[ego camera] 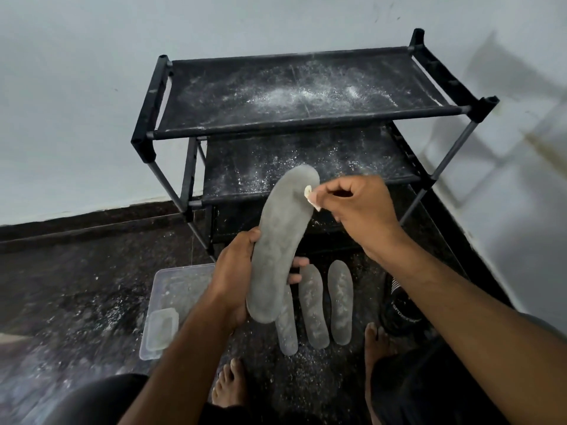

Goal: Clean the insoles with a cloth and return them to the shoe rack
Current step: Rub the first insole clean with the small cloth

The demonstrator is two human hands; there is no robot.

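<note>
Dark speckled floor [92, 286] meets a pale wall across the upper frame, and a black shoe rack [300, 96] stands at centre top, its fabric shelves dusted with white powder. At frame centre the left hand [236, 277] grips a grey insole [282, 243] at its lower half, thumb on the near edge and fingertips curled round the far edge, the insole tilted up toward the rack. The right hand [362, 207] has its fingers curled together, pinching a small pale cloth [311, 197] against the insole's upper right edge. Below, three more dusty insoles [313, 308] lie side by side on the floor. A clear plastic tray [171, 299] sits at lower left, a black shoe [399, 308] at lower right.
</note>
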